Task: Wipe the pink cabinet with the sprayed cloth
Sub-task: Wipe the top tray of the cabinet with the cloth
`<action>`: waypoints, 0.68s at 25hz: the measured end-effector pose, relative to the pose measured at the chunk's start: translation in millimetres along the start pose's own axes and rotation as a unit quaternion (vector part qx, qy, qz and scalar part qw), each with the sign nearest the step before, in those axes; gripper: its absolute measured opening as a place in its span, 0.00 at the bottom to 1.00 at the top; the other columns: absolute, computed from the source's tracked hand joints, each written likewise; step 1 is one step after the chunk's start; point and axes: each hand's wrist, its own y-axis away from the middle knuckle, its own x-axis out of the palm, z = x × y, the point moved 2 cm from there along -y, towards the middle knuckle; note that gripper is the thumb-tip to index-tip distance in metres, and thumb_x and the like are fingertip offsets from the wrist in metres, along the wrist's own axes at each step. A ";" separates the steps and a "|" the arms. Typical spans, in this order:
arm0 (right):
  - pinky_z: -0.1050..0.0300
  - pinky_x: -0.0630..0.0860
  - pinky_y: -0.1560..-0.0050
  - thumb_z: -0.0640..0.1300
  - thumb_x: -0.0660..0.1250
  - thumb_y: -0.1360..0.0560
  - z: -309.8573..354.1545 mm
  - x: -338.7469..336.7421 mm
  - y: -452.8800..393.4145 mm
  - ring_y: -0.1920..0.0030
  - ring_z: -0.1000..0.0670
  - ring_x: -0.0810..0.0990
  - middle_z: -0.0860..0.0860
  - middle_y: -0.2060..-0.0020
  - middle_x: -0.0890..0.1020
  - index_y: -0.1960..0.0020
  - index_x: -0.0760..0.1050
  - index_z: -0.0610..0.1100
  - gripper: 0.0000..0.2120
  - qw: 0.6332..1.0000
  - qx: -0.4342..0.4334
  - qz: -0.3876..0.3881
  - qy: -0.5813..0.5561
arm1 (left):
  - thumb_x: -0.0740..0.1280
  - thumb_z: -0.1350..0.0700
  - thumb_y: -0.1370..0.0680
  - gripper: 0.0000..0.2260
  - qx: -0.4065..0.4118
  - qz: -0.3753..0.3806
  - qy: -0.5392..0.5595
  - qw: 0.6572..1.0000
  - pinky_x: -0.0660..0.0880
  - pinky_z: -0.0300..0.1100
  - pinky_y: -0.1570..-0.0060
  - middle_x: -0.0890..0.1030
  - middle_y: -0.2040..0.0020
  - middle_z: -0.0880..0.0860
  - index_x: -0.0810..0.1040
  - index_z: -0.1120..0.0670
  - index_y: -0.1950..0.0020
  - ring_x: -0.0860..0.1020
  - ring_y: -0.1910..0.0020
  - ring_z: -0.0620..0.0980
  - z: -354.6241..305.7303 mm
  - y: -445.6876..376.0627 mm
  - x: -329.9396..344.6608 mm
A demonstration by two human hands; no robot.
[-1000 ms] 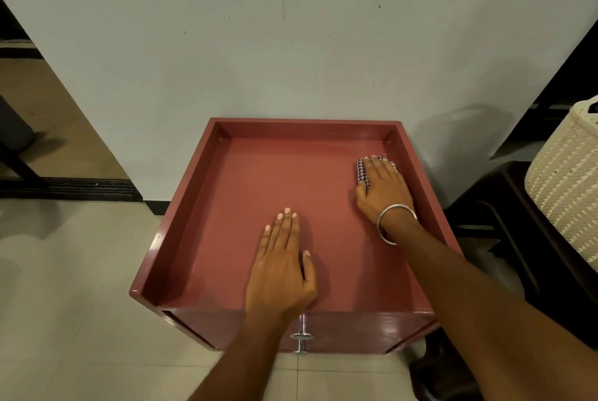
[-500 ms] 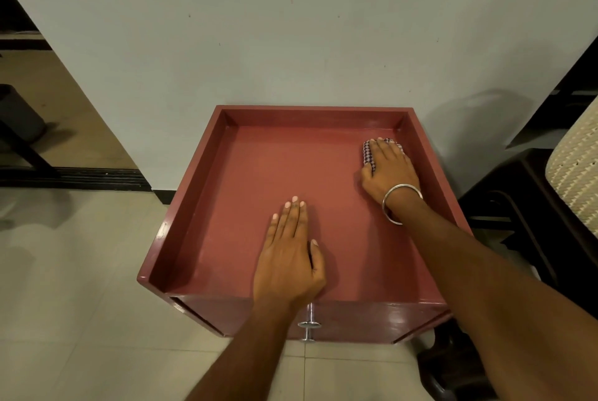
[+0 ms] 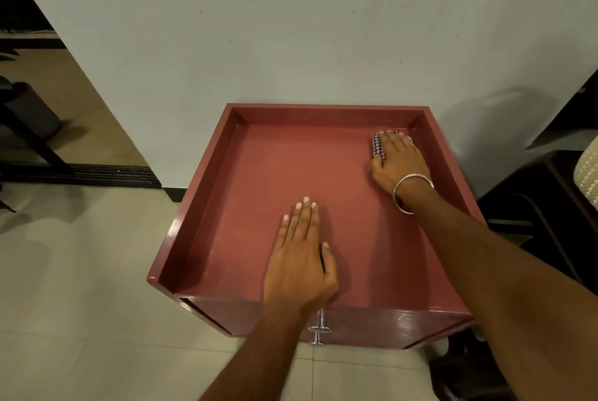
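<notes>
The pink cabinet point(image 3: 259, 180) stands against a pale wall, its top a shallow tray with a raised rim. My right hand point(image 3: 399, 164), a silver bangle on the wrist, presses flat on a checked cloth point(image 3: 378, 149) in the tray's far right corner. Most of the cloth is hidden under the palm; only its left edge and far tip show. My left hand point(image 3: 302, 258) lies flat, fingers together, on the near middle of the cabinet top and holds nothing.
A metal knob point(image 3: 319, 329) sticks out of the cabinet's front. A dark stool or table point(image 3: 543, 193) stands close on the right, with a woven basket point(image 3: 587, 171) on it. Tiled floor lies to the left and in front.
My right hand has slid the cloth away from me, toward the far right corner of the tray. The left hand has stayed flat in place.
</notes>
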 end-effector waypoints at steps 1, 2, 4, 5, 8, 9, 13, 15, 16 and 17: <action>0.48 0.53 0.24 0.51 0.50 0.29 -6.8 -0.2 -2.3 0.26 0.44 0.59 0.45 0.27 0.64 0.26 0.60 0.42 0.32 1.000 0.002 -0.006 0.002 | 0.46 0.50 0.24 0.31 -0.001 0.000 0.003 1.000 0.42 0.43 0.24 0.48 0.20 0.51 0.49 0.57 0.21 0.43 0.22 0.43 -0.6 0.5 -0.6; 0.47 0.54 0.24 0.51 0.50 0.30 -13.3 -0.6 -4.7 0.26 0.43 0.60 0.43 0.27 0.65 0.27 0.61 0.41 0.33 1.000 0.008 -0.010 0.004 | 0.46 0.50 0.24 0.31 -0.001 -0.001 0.009 1.000 0.42 0.43 0.24 0.48 0.20 0.51 0.49 0.57 0.21 0.43 0.22 0.43 -0.7 0.6 -0.8; 0.47 0.54 0.24 0.51 0.49 0.31 -17.7 -0.9 -9.5 0.27 0.42 0.61 0.42 0.28 0.66 0.27 0.62 0.40 0.34 1.000 0.024 -0.009 0.005 | 0.45 0.49 0.24 0.31 -0.002 0.003 0.015 1.000 0.43 0.43 0.23 0.47 0.20 0.51 0.48 0.57 0.21 0.43 0.23 0.43 0.2 -0.3 0.4; 0.47 0.53 0.24 0.51 0.49 0.31 -16.0 -1.7 -10.9 0.27 0.42 0.60 0.42 0.28 0.65 0.27 0.62 0.40 0.35 0.999 0.031 -0.009 0.005 | 0.45 0.49 0.24 0.31 -0.003 0.004 0.014 1.000 0.43 0.44 0.23 0.47 0.20 0.51 0.48 0.57 0.21 0.43 0.23 0.43 -0.1 -0.8 0.9; 0.48 0.50 0.24 0.51 0.50 0.28 -3.9 -1.8 -16.3 0.25 0.43 0.58 0.44 0.26 0.63 0.26 0.60 0.42 0.32 0.999 0.036 0.014 -0.005 | 0.46 0.49 0.24 0.31 -0.002 0.004 0.008 1.000 0.43 0.44 0.23 0.47 0.20 0.51 0.48 0.56 0.21 0.42 0.23 0.43 -1.4 -0.7 1.0; 0.49 0.49 0.24 0.50 0.52 0.26 0.8 0.5 -18.1 0.25 0.45 0.56 0.46 0.25 0.62 0.25 0.58 0.43 0.30 0.999 0.030 0.026 -0.008 | 0.46 0.49 0.24 0.31 -0.002 0.004 0.006 1.000 0.43 0.43 0.24 0.47 0.20 0.50 0.48 0.56 0.21 0.42 0.23 0.43 -0.9 -0.5 0.9; 0.51 0.49 0.23 0.50 0.55 0.25 -2.9 1.9 -21.7 0.24 0.47 0.55 0.48 0.25 0.61 0.25 0.58 0.46 0.29 0.999 0.011 0.029 -0.030 | 0.46 0.50 0.24 0.31 -0.001 0.000 0.010 1.000 0.43 0.43 0.24 0.48 0.21 0.49 0.49 0.56 0.21 0.42 0.23 0.42 -0.5 -0.6 0.9; 0.51 0.50 0.24 0.50 0.54 0.26 -14.4 -0.6 -22.7 0.25 0.45 0.57 0.45 0.26 0.63 0.26 0.60 0.43 0.30 0.999 0.019 0.012 -0.033 | 0.46 0.50 0.24 0.31 -0.001 0.000 0.012 1.000 0.43 0.42 0.24 0.47 0.21 0.49 0.49 0.55 0.21 0.42 0.23 0.41 -0.6 -0.4 0.6; 0.50 0.50 0.24 0.50 0.54 0.27 -18.0 -1.2 -24.8 0.26 0.44 0.58 0.44 0.27 0.64 0.26 0.60 0.42 0.30 0.999 0.034 0.005 -0.035 | 0.46 0.50 0.24 0.31 0.000 -0.001 0.014 1.000 0.43 0.42 0.24 0.47 0.21 0.48 0.48 0.55 0.21 0.41 0.23 0.41 -0.7 -1.1 0.1; 0.50 0.51 0.24 0.50 0.53 0.28 -18.4 -0.8 -26.4 0.26 0.44 0.58 0.44 0.27 0.64 0.26 0.61 0.41 0.31 0.998 0.050 0.000 -0.033 | 0.46 0.50 0.24 0.31 0.001 0.000 0.015 1.000 0.43 0.42 0.24 0.47 0.21 0.48 0.48 0.55 0.21 0.41 0.23 0.40 -0.4 -0.8 0.2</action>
